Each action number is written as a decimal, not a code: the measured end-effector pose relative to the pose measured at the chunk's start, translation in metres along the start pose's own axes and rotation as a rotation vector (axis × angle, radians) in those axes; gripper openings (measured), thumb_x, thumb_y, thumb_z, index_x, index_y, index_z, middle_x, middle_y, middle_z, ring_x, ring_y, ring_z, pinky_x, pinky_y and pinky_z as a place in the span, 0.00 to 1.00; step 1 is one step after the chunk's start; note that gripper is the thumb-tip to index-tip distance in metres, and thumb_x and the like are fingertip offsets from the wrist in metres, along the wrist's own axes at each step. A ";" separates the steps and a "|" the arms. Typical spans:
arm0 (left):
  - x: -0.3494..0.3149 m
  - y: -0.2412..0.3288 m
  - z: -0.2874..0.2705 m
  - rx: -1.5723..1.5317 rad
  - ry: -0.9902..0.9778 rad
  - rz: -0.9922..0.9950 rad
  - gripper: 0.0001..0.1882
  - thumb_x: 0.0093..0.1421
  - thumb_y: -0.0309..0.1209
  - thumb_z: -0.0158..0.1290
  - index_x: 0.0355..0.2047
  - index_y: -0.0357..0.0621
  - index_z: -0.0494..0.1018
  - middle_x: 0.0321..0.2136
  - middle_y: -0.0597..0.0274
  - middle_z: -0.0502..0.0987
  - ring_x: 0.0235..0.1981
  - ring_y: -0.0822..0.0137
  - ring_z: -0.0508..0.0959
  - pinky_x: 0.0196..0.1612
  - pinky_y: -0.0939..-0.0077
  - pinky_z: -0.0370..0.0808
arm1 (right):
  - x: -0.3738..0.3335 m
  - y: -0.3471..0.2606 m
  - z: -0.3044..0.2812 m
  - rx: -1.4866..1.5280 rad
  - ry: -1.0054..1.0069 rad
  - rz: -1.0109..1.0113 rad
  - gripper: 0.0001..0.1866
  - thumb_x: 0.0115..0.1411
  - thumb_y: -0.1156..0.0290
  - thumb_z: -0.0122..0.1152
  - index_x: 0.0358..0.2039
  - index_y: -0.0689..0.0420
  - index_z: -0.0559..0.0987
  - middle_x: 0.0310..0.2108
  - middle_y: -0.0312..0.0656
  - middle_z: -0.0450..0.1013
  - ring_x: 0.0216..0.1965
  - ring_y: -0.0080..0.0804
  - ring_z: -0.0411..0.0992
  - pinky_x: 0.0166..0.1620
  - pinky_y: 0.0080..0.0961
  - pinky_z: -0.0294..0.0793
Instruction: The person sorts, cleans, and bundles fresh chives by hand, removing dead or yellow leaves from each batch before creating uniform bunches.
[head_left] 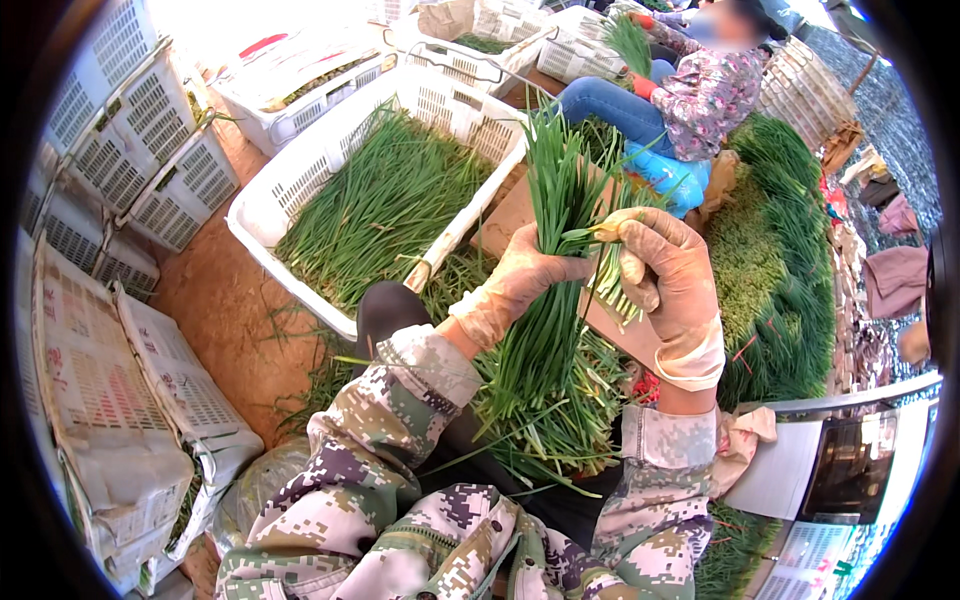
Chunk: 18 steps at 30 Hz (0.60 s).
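Observation:
My gloved left hand (520, 283) is wrapped round an upright bunch of long green chives (562, 190). Beside it my right hand (668, 285), also in a pale thin glove, is closed with thumb and forefinger pinching a yellowed leaf (606, 231) at the side of the bunch. Under both hands a loose heap of chives (560, 400) lies over my lap, with pale cut ends toward me. More pale stalk ends show just behind my right fingers, and whether that hand holds them too I cannot tell.
A white plastic crate (375, 200) of chives stands ahead on the left. Stacked crates (120, 400) line the left side. A large pile of chives (780, 270) lies on the right. Beyond it sits a person (700, 100) with red gloves. A cardboard piece (505, 215) lies behind my hands.

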<state>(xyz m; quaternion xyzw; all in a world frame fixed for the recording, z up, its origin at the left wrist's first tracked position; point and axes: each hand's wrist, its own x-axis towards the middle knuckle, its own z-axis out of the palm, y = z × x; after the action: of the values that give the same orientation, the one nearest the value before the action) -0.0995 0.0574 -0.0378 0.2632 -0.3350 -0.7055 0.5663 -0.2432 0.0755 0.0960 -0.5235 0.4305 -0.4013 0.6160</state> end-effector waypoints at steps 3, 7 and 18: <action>-0.001 0.001 0.001 0.030 -0.002 -0.006 0.23 0.50 0.19 0.65 0.48 0.38 0.76 0.39 0.64 0.81 0.38 0.72 0.81 0.44 0.75 0.78 | 0.005 0.010 -0.010 0.285 -0.074 -0.055 0.09 0.65 0.73 0.59 0.41 0.66 0.79 0.20 0.37 0.73 0.11 0.14 0.58 0.15 0.12 0.55; -0.002 0.000 0.003 0.028 -0.040 0.012 0.23 0.50 0.19 0.66 0.48 0.39 0.76 0.39 0.65 0.81 0.37 0.73 0.80 0.44 0.75 0.78 | 0.008 0.005 -0.014 0.494 -0.225 -0.087 0.10 0.66 0.73 0.57 0.43 0.66 0.78 0.19 0.36 0.70 0.10 0.15 0.57 0.15 0.13 0.55; -0.003 0.004 0.005 0.030 -0.054 0.015 0.20 0.49 0.18 0.66 0.44 0.37 0.77 0.35 0.62 0.81 0.34 0.70 0.81 0.41 0.73 0.79 | -0.024 -0.066 0.004 0.750 -0.491 -0.479 0.09 0.71 0.76 0.39 0.35 0.67 0.68 0.08 0.25 0.58 0.05 0.13 0.57 0.09 0.11 0.62</action>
<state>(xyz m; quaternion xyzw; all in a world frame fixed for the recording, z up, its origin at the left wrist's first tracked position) -0.1000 0.0607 -0.0312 0.2500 -0.3628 -0.7028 0.5585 -0.2501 0.0908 0.1641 -0.4293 -0.0330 -0.5235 0.7353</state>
